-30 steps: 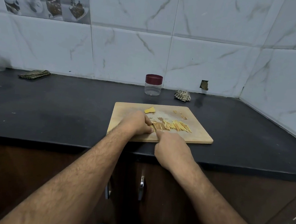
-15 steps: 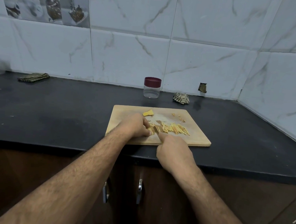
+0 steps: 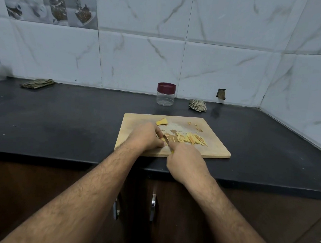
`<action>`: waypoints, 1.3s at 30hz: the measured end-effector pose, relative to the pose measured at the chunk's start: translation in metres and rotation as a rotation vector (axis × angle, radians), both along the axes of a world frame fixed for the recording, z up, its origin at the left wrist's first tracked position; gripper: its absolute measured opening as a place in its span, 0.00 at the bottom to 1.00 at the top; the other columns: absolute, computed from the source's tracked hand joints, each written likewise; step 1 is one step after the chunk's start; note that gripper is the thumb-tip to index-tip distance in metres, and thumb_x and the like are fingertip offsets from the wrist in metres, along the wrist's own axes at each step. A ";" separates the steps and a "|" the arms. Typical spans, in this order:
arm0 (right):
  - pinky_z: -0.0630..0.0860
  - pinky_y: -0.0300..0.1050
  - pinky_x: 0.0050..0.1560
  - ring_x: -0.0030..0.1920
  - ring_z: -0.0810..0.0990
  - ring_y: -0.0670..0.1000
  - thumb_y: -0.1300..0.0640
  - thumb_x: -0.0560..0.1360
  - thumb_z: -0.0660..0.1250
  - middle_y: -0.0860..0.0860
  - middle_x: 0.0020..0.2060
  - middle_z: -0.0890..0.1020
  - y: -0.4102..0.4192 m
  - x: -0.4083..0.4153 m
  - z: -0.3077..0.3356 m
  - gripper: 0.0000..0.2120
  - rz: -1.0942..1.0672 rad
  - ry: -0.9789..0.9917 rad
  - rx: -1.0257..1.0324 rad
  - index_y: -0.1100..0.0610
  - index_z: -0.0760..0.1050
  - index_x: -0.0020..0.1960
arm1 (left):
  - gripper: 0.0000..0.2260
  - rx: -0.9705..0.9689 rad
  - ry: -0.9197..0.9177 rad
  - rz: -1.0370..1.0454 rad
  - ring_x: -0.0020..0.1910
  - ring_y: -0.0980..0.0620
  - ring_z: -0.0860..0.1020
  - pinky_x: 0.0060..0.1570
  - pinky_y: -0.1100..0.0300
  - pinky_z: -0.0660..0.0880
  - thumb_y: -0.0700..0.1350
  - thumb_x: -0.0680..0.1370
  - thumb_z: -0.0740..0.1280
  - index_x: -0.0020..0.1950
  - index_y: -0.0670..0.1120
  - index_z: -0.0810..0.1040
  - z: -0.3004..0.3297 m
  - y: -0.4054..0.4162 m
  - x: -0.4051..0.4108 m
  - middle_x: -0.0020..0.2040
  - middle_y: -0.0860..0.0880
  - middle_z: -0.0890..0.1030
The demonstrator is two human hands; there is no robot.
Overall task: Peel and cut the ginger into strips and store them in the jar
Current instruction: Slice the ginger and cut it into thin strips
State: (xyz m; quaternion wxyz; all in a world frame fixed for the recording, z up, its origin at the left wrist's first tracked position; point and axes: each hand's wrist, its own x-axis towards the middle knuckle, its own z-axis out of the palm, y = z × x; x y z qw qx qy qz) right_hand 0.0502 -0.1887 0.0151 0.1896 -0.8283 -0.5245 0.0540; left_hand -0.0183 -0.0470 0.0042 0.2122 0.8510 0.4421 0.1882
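Head view: left hand (image 3: 145, 137) curled down on ginger (image 3: 159, 138) on the board (image 3: 216, 150), right hand (image 3: 185, 159) gripping a knife (image 3: 169, 139) beside it; cut strips (image 3: 191, 138) just right of the blade, ginger chunk (image 3: 162, 121) behind; jar (image 3: 166, 93) far back on the table (image 3: 61, 122), lid on

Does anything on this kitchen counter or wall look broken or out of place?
Yes: the wall tile behind the counter has a ragged hole just above the countertop, right of the jar, and a crumpled scrap lies below it. The cutting board itself looks like ordinary chopping mess.
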 end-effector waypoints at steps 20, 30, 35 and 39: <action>0.70 0.45 0.40 0.46 0.73 0.52 0.61 0.78 0.59 0.51 0.47 0.76 -0.011 -0.002 -0.004 0.21 0.005 -0.062 -0.011 0.48 0.70 0.69 | 0.10 -0.037 0.029 0.014 0.53 0.52 0.78 0.56 0.56 0.76 0.50 0.71 0.77 0.51 0.52 0.84 0.008 -0.003 0.001 0.50 0.51 0.82; 0.76 0.47 0.49 0.58 0.76 0.54 0.61 0.78 0.58 0.52 0.61 0.78 -0.010 0.008 0.000 0.24 -0.044 0.013 0.002 0.48 0.69 0.72 | 0.10 -0.078 -0.021 0.003 0.53 0.51 0.79 0.57 0.54 0.76 0.51 0.69 0.79 0.48 0.52 0.83 0.005 0.003 0.001 0.51 0.50 0.82; 0.76 0.48 0.57 0.62 0.75 0.55 0.61 0.78 0.58 0.52 0.65 0.76 -0.005 0.006 0.002 0.26 -0.021 0.035 0.028 0.48 0.67 0.74 | 0.06 -0.164 -0.074 -0.003 0.55 0.51 0.78 0.61 0.53 0.75 0.46 0.72 0.76 0.46 0.53 0.83 0.007 0.007 0.000 0.53 0.51 0.82; 0.76 0.48 0.60 0.64 0.74 0.55 0.61 0.78 0.57 0.52 0.66 0.76 -0.002 0.005 0.004 0.25 -0.009 0.036 0.028 0.48 0.68 0.74 | 0.02 -0.144 -0.125 0.075 0.53 0.52 0.78 0.57 0.55 0.76 0.44 0.75 0.71 0.45 0.51 0.82 0.004 0.011 0.002 0.49 0.53 0.82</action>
